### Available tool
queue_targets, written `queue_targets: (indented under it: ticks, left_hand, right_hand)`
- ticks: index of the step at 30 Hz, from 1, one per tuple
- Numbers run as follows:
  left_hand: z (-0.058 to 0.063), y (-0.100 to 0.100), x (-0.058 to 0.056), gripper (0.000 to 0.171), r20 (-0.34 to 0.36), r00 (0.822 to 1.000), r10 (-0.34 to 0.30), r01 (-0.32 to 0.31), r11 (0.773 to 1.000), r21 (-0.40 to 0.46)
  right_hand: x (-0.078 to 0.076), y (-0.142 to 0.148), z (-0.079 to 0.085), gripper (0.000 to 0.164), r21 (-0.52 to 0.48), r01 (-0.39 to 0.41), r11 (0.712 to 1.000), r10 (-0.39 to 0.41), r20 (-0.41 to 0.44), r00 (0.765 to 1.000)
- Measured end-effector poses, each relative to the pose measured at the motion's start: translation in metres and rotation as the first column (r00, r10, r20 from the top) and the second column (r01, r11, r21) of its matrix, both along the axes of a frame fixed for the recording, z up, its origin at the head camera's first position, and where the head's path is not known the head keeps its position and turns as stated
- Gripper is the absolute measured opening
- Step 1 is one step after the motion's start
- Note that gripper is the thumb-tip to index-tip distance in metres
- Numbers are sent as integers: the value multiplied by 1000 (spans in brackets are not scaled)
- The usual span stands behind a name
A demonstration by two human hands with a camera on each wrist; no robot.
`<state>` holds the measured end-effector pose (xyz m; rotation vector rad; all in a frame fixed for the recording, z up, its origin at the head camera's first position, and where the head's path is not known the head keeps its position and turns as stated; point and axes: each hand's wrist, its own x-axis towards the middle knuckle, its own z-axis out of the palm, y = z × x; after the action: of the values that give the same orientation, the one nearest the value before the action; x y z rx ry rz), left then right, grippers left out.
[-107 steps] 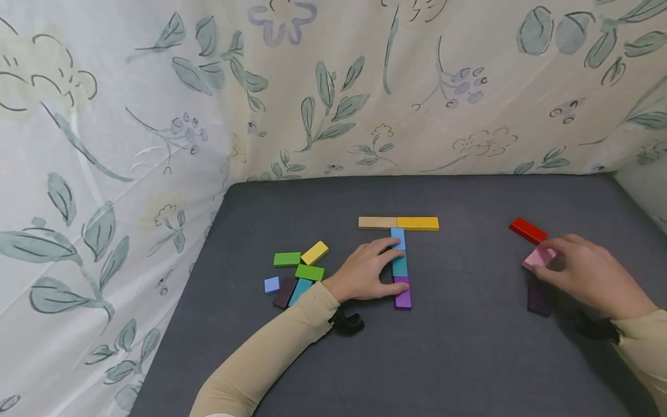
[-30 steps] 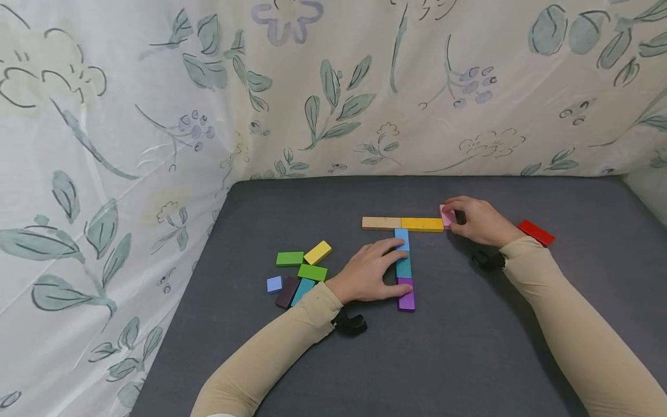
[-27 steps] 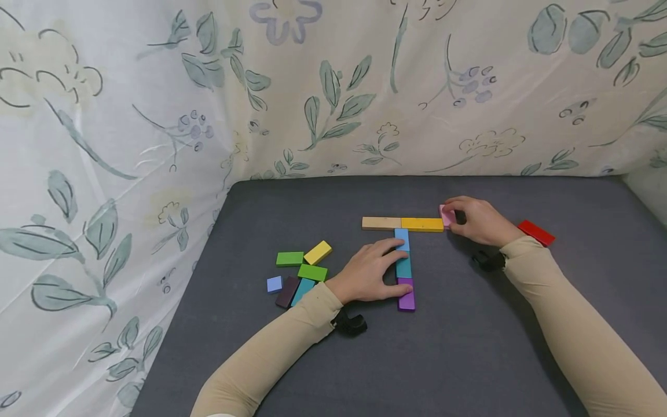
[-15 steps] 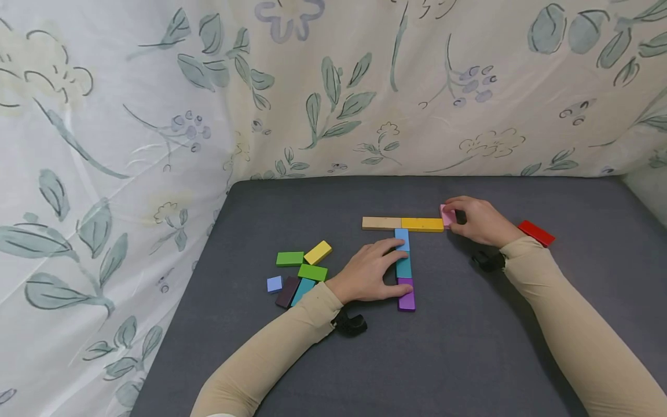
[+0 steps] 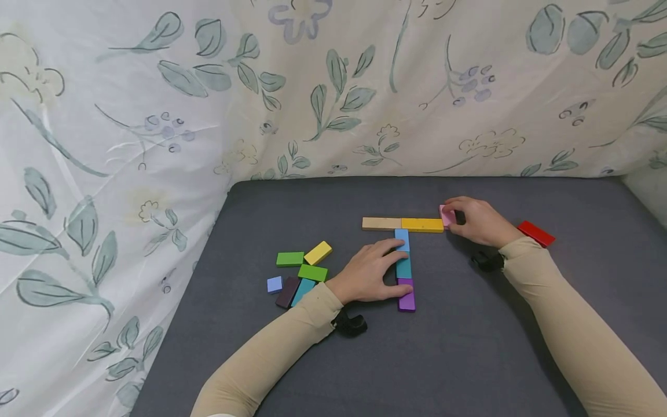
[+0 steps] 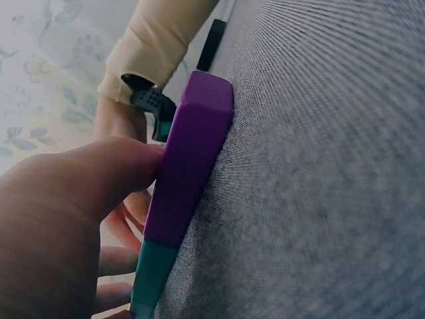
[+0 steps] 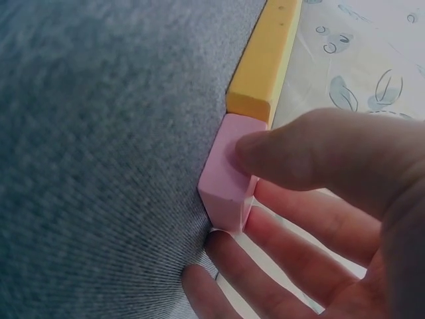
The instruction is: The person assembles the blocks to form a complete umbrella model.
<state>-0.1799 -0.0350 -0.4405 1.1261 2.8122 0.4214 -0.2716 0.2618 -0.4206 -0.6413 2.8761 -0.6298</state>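
Note:
My right hand (image 5: 482,220) pinches a pink block (image 7: 229,159) between thumb and fingers. In the right wrist view its end meets the end of a yellow block (image 5: 422,225), which continues a row from a tan block (image 5: 381,223). Below that row runs a column of a light blue block (image 5: 400,234), a teal block (image 5: 403,269) and a purple block (image 6: 189,153). My left hand (image 5: 365,273) rests along this column, fingers spread and relaxed. Its thumb touches the purple block's side, and its fingertips lie at the light blue and teal blocks.
Left of the left hand lie two green blocks, a yellow block (image 5: 318,252), a small blue block (image 5: 274,284), a dark block (image 5: 288,292) and another teal block (image 5: 303,291). A red block (image 5: 537,233) sits behind the right wrist. A floral curtain (image 5: 406,116) borders the dark cloth-covered table.
Since the oldest frame, my right hand has carried the pink block from the right side leftward to the yellow block's end. Over the last second both hands have stayed still.

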Motion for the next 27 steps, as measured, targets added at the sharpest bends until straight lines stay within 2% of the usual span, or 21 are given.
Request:
queue_targets:
  ticks: [12,27]
  left_hand:
    - [6,0,-2,73,21,1000,3,-3,1000,-7]
    - [4,1,-3,72,20,1000,-3,3,1000,9]
  right_hand:
    - [-2,-1,6,52,-7,9,1000,-9,23,1000]
    - [-4,0,6,51,-7,3,1000,-3,26,1000]
